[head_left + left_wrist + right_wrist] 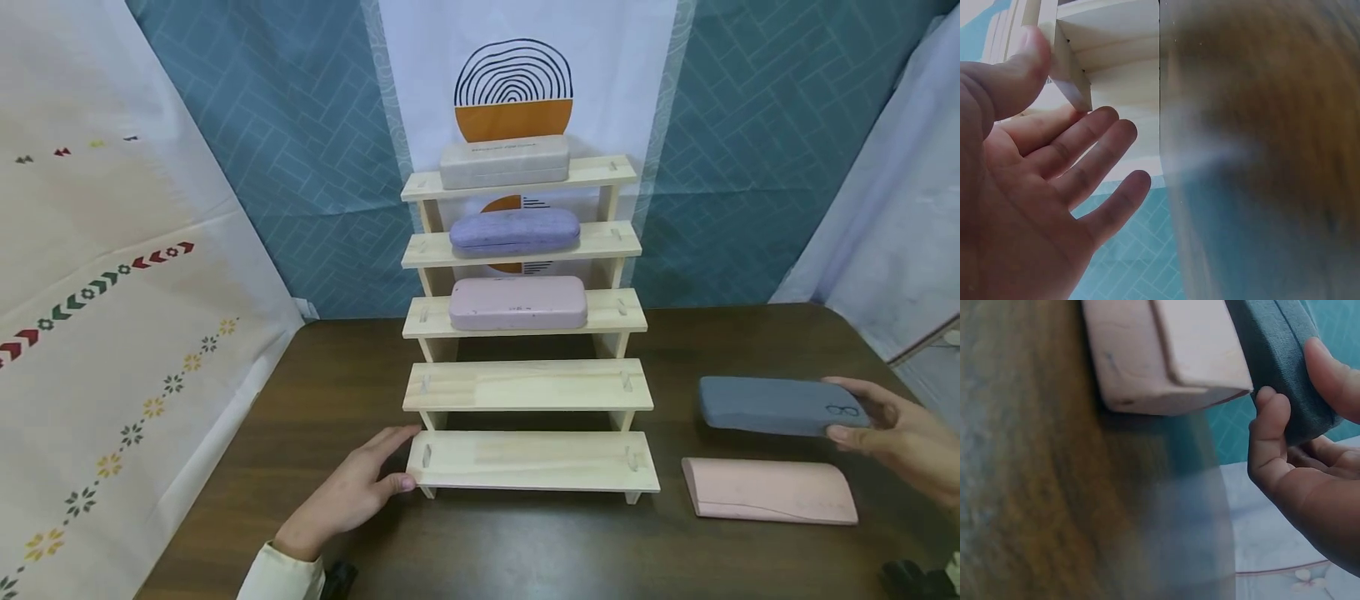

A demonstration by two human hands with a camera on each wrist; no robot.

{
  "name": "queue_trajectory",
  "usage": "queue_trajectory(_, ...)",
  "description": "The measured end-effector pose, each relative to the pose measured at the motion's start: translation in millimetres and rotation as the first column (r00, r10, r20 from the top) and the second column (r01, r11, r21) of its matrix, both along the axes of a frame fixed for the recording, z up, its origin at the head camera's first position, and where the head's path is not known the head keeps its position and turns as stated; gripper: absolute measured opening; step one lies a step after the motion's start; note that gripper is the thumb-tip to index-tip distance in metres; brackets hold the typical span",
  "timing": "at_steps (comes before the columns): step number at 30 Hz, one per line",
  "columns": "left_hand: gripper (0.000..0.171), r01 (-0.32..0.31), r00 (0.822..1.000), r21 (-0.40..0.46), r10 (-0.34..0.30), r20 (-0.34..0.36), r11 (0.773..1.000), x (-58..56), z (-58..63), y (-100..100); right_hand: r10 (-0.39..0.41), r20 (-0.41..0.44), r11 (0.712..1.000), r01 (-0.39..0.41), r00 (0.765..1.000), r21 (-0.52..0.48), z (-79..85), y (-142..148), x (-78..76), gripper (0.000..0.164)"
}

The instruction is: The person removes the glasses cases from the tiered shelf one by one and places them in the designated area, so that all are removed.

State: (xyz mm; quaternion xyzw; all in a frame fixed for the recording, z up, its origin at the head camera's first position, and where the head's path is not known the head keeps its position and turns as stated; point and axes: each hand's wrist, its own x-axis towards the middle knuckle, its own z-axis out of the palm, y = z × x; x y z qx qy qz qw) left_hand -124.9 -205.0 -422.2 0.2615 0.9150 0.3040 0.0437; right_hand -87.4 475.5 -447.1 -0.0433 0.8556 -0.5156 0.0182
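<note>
At the right of the head view, my right hand grips the right end of a blue-grey glasses case, thumb at its front edge and fingers behind. In the right wrist view the thumb and fingers hold the same fabric-covered case. A pink glasses case lies on the table just in front of it. My left hand rests against the left end of the lowest step of a wooden tiered stand; its fingers stretch out fairly straight in the left wrist view.
On the stand's upper steps sit a grey case, a purple case and a light pink-lilac case. The two lower steps show bare wood. A dark wooden table carries everything, with a blue patterned cloth behind.
</note>
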Motion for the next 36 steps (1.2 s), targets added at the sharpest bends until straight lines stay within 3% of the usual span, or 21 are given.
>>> queue_trajectory(12, 0.069, -0.049, 0.997, 0.035, 0.047, 0.064, 0.998, 0.7, 3.3, 0, 0.103, 0.118, 0.994, -0.100, 0.988, -0.037, 4.5, -18, -4.4, 0.076)
queue_trajectory(16, 0.071, -0.060, 0.995, 0.036, 0.057, 0.083, 0.998, 0.0, 2.9, -1, 0.114, 0.172, 0.987, -0.132, 0.979, 0.096, 9.4, -22, -7.8, 0.079)
queue_trajectory(20, 0.073, -0.073, 0.992, 0.036, 0.069, 0.106, 0.997, 0.3, 2.3, -1, 0.098, 0.201, 0.957, -0.148, 0.975, 0.249, 12.1, -26, -10.0, 0.084)
queue_trajectory(36, 0.072, -0.077, 0.989, 0.057, 0.069, 0.130, 0.995, 1.4, 2.4, -2, 0.144, 0.112, 0.884, -0.179, 0.983, 0.431, 26.5, -40, -5.9, 0.065)
